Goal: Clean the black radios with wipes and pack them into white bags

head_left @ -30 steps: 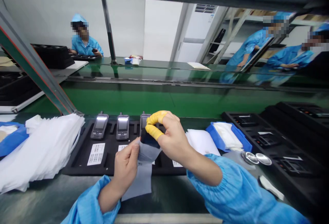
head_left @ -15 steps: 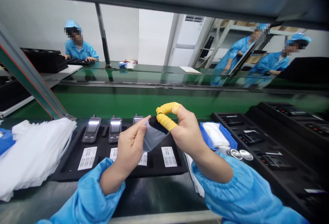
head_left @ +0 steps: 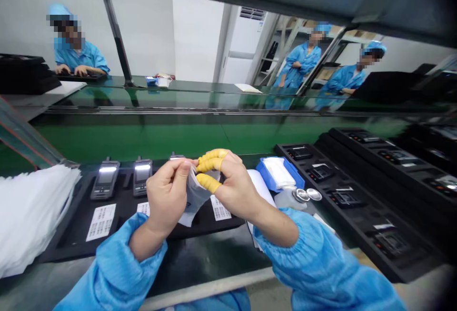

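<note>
A small translucent plastic bag (head_left: pixel 193 204) hangs between my hands above a black foam tray (head_left: pixel 67 237). My left hand (head_left: pixel 164 201) pinches one side of its mouth between thumb and fingers. Yellow finger cots cover fingertips of my right hand (head_left: pixel 237 185), which is curled onto the bag's upper edge; its exact contact is partly hidden. Handheld radios with screens, one (head_left: pixel 106 180) at left and another (head_left: pixel 143 175) beside it, lie in the tray; a third (head_left: pixel 176 156) is mostly behind my hands. Printed label sheets (head_left: pixel 102 222) lie along the tray's near side.
A thick stack of white sheets or bags (head_left: pixel 32 215) stands at left. Right of the tray are a blue bin (head_left: pixel 298 177) with white cloths and a metal-topped bottle (head_left: pixel 291 200). Black trays (head_left: pixel 360 242) of devices fill the right. Co-workers in blue sit or stand beyond the green belt (head_left: pixel 243 135).
The view has shifted to the right. My right fingers have moved lower on the bag's mouth and spread a little. The black piece seen at the mouth earlier no longer shows.
</note>
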A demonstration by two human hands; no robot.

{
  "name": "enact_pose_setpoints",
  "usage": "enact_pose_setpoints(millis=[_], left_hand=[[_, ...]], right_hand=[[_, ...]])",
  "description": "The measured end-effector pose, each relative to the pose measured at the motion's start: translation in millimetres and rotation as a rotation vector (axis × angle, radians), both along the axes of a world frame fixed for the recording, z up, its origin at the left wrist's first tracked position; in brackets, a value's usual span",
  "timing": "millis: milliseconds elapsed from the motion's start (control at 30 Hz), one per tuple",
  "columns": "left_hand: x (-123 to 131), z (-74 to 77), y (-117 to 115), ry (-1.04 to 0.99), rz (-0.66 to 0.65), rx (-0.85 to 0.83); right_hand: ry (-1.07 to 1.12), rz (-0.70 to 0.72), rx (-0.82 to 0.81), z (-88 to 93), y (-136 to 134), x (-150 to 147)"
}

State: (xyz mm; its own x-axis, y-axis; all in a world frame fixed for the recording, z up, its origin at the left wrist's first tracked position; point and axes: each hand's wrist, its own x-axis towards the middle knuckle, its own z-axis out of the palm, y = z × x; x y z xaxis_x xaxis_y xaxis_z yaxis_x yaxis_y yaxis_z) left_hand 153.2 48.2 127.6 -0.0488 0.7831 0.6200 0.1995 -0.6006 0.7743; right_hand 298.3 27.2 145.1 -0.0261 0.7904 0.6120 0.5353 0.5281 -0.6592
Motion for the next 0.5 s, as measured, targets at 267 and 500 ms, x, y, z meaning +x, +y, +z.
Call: enact_pose_setpoints(millis=[267,500], left_hand=[[21,28.9,-5,-0.092,-0.111,0.029],[26,20.7,20,-0.116,-0.170,-0.064]], right_hand=[[0.385,0.228,-0.248,-28.2,-9,10],[0.533,0.006,-0.464,-42.3,14,15]])
